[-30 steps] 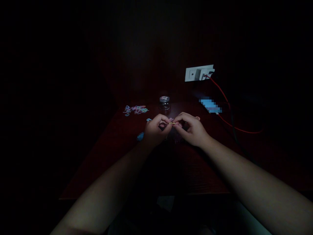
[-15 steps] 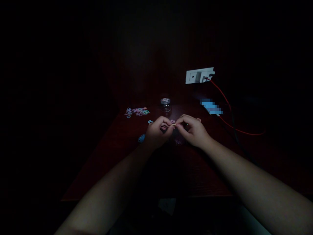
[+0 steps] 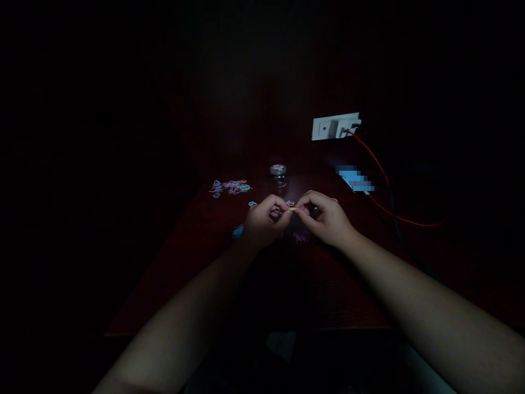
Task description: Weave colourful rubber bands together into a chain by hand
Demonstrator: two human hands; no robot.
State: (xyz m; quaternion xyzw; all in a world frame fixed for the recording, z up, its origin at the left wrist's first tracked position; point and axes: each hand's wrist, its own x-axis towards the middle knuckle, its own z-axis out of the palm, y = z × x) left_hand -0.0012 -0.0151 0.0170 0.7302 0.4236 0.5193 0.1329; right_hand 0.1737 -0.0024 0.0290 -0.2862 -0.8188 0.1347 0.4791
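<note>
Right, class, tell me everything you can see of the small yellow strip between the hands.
The small yellow strip is thin, short and roughly level in the picture. The left hand and the right hand pinch it, one at each end, so its ends are hidden. It seems held above the dark red table. Its material cannot be told.

And pinching a small yellow piece (image 3: 292,208) between left hand (image 3: 263,220) and right hand (image 3: 327,217)! Sweeping round the clock from it: passing a wall socket (image 3: 324,128) at one o'clock, blue-screened phone (image 3: 353,179) at two, purple bits (image 3: 302,235) at five, blue bits (image 3: 238,231) at eight, mixed pastel pile (image 3: 233,187) at ten, clear jar (image 3: 278,171) at eleven.
</note>
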